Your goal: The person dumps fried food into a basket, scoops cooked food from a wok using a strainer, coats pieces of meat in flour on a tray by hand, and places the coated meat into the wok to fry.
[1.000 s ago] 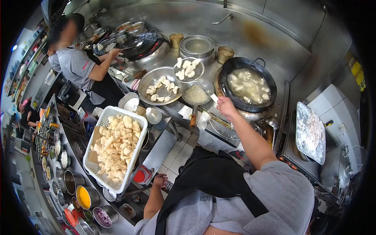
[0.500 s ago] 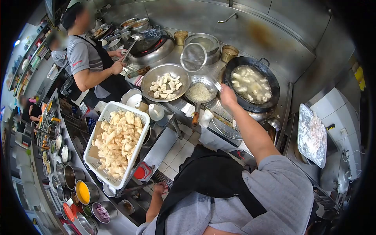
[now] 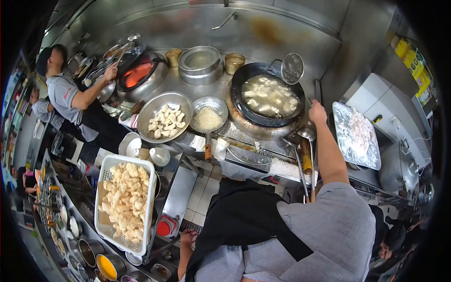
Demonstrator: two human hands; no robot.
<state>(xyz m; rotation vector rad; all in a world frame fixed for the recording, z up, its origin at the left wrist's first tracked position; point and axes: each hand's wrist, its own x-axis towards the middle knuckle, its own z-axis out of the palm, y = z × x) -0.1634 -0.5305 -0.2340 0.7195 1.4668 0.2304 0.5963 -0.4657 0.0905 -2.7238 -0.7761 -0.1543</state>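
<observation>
My right hand (image 3: 318, 113) is closed around the handle of a round mesh skimmer (image 3: 292, 68), raised over the back right rim of a black wok (image 3: 238, 96). Pale battered pieces (image 3: 268, 96) bubble in the oil inside it. My left hand (image 3: 189, 236) hangs low beside my apron, fingers curled, with nothing visible in it. Left of the wok, a perforated ladle strainer (image 3: 208, 126) with a wooden handle holds pale crumbs. Beside it, a steel bowl (image 3: 155, 101) contains whitish chunks. A white plastic basket (image 3: 104, 221) is heaped with golden fried pieces (image 3: 126, 199).
Metal ladles (image 3: 306, 134) lean at the stove's front right. A foil-lined tray (image 3: 371, 157) with floury food stands on the right. A co-worker (image 3: 70, 94) at the left holds a ladle by another wok (image 3: 152, 77). Squeeze bottles (image 3: 159, 156) stand behind the basket.
My right hand has carried the skimmer rightward, from above the lidded pot to the wok's far right rim. My view has turned right. The co-worker's ladle has risen from the other wok.
</observation>
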